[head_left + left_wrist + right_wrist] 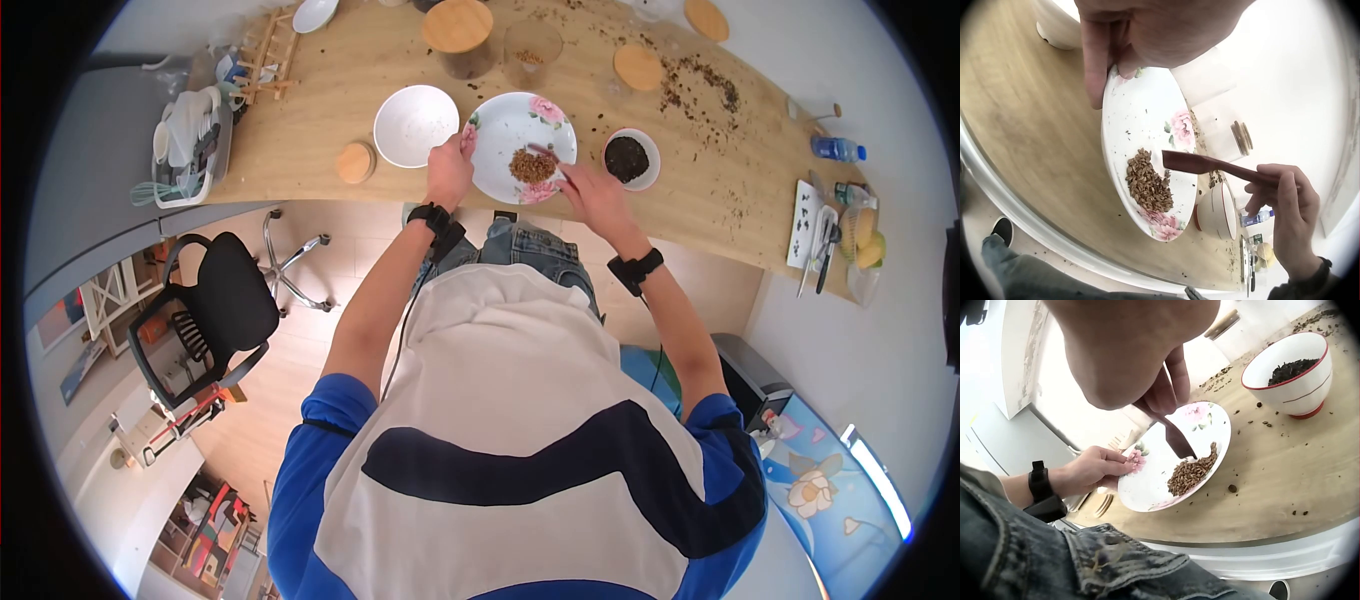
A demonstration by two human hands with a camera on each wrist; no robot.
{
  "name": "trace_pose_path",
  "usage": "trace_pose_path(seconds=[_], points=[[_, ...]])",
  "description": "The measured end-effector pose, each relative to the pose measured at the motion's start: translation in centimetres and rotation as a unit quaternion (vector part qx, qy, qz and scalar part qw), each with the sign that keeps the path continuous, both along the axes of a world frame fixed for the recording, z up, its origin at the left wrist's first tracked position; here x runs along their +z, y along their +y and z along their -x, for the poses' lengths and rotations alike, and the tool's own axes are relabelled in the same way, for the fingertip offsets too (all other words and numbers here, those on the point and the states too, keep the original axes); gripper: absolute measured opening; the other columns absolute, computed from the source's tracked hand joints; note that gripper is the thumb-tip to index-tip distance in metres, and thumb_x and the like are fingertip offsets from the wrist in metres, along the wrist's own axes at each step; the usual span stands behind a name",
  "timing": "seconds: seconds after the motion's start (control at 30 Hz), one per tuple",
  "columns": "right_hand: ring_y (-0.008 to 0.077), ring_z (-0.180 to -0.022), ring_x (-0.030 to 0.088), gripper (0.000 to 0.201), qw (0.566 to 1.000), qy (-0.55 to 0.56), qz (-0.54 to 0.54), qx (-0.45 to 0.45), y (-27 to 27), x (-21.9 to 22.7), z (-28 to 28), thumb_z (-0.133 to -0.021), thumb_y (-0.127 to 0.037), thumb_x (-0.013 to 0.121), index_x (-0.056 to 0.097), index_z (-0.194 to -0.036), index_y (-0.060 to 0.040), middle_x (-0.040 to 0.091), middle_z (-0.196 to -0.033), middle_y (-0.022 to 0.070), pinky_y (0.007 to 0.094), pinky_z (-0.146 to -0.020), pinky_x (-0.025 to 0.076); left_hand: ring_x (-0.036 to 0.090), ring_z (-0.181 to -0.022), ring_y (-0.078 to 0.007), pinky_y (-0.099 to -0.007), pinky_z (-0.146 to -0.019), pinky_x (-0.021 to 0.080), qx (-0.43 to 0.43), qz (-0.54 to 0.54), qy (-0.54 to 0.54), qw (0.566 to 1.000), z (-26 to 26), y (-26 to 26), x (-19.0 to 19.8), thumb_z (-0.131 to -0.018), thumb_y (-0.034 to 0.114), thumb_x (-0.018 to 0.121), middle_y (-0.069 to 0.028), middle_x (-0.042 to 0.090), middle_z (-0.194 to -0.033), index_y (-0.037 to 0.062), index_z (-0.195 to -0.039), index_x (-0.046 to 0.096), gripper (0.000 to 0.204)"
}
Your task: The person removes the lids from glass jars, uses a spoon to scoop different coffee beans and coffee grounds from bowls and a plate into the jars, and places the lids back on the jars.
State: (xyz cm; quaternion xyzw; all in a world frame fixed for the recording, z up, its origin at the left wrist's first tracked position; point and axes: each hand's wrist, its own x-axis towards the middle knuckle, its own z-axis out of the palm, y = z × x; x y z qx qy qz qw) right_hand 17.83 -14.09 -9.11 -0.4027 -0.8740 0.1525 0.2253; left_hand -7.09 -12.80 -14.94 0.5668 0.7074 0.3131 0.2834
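A white plate (500, 130) with pink flowers holds a heap of brown grains (530, 168) near its front edge. My left hand (452, 175) pinches its left rim between thumb and fingers. In my right hand (598, 205) is the handle of a dark reddish-brown wooden spatula (1188, 162). The flat end of the spatula points down beside the grains in the right wrist view, over the plate. A few dark specks dot the white surface. Just right of the plate stands a red-rimmed bowl (1300, 387) of dark dried leaves (627, 158). A white bowl (415, 125) stands left of the plate.
Behind the plate are a jar with a wooden lid (457, 25) and a clear container (532, 50). A wooden lid (355, 162) lies at the front left. Dark crumbs (715, 85) are scattered back right. Knives and a blue-labelled bottle (838, 150) lie far right.
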Motion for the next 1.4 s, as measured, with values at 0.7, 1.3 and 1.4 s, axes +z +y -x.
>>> trace_pose_path(seconds=[0.7, 1.3, 1.4], points=[[0.0218, -0.084, 0.056, 0.035, 0.994, -0.071, 0.011, 0.078, -0.6, 0.9, 1.3, -0.074, -0.015, 0.060, 0.052, -0.106, -0.0049, 0.055, -0.092, 0.0062, 0.0319, -0.068, 0.049, 0.060, -0.072, -0.0381, -0.0430, -0.064, 0.049, -0.020, -0.005, 0.018, 1.000, 0.6, 0.2, 0.1, -0.086, 0.017, 0.054, -0.0236, 0.060, -0.074, -0.0027, -0.086, 0.061, 0.021], [0.0225, -0.086, 0.055, 0.033, 0.993, -0.024, 0.033, 0.110, -1.3, 1.6, 1.4, -0.078, -0.016, 0.059, 0.052, -0.108, -0.0054, 0.054, -0.097, 0.0071, 0.0329, -0.069, 0.049, 0.063, -0.075, -0.0332, -0.0364, -0.065, 0.050, -0.015, 0.019, 0.035, 0.999, 0.6, -0.1, 0.2, -0.085, 0.014, 0.057, -0.0221, 0.062, -0.078, -0.0043, -0.091, 0.061, 0.020], [0.0216, -0.089, 0.055, 0.030, 0.990, -0.015, 0.029, 0.139, -1.2, 1.0, 1.5, -0.079, -0.018, 0.059, 0.053, -0.107, -0.0067, 0.055, -0.096, 0.0061, 0.0331, -0.072, 0.049, 0.063, -0.076, -0.0331, -0.0362, -0.065, 0.050, -0.017, 0.018, 0.038, 0.999, 0.9, 0.0, 0.0, -0.084, 0.013, 0.057, -0.0219, 0.062, -0.079, -0.0044, -0.091, 0.061, 0.019]])
